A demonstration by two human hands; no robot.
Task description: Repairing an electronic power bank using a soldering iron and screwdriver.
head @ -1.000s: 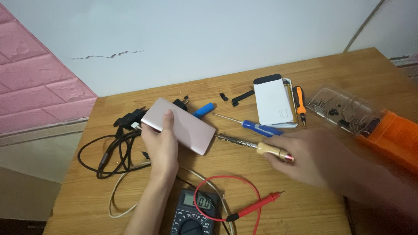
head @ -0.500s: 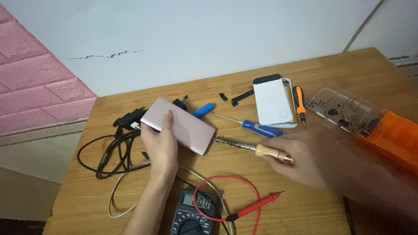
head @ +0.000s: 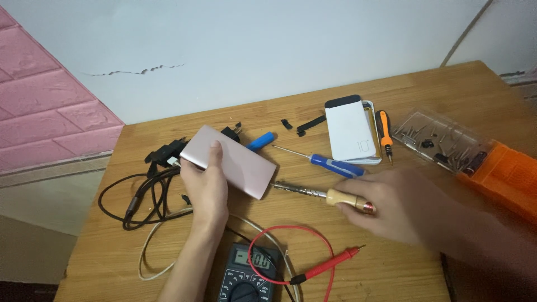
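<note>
Clasping pink power bank (head: 235,159) in left hand (head: 206,187), raised just above wooden table (head: 391,263). Pinching wooden-handled soldering iron (head: 319,194) in right hand (head: 400,204), tip touching power bank's right end; multimeter (head: 249,274) below power bank.

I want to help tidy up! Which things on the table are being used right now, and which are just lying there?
In use:
left hand gripping the flat pink metal power bank
right hand on the wooden-handled soldering iron

Lying about:
blue-handled screwdriver
orange-handled screwdriver
white rectangular power bank
clear plastic bit case
black multimeter with red probe lead
black cables
</note>
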